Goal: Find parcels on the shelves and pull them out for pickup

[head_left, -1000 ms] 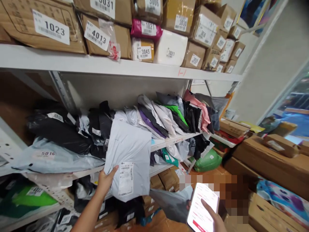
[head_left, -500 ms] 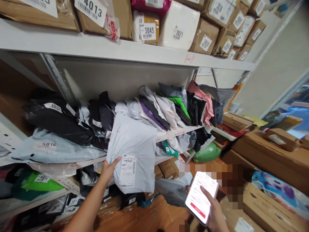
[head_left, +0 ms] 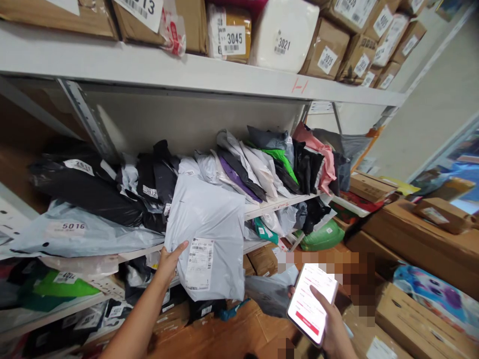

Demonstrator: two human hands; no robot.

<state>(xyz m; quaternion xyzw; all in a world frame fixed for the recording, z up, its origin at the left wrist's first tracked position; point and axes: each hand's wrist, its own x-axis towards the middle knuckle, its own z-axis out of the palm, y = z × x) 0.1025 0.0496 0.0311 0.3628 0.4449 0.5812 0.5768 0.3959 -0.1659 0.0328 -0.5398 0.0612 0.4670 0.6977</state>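
My left hand (head_left: 169,262) grips the lower left edge of a light grey mailer bag (head_left: 209,224) and holds it upright in front of the middle shelf (head_left: 279,203). A white shipping label (head_left: 199,263) with a barcode faces me on the bag's lower part. My right hand (head_left: 331,326) holds a smartphone (head_left: 311,303) with a lit white and red screen at the bottom right, thumb resting on the screen. A second grey bag (head_left: 267,294) hangs below and left of the phone; what holds it is hidden.
Soft parcels in black, grey, purple, green and pink stand packed on the middle shelf. A pale bag marked 5016 (head_left: 75,234) lies at left. Numbered cartons (head_left: 232,37) fill the top shelf (head_left: 157,70). Large cardboard boxes (head_left: 419,239) crowd the floor at right.
The view has tilted down and slightly right, so the top shelf sits higher in frame. The grey mailer and the phone have stayed almost in place in my hands.
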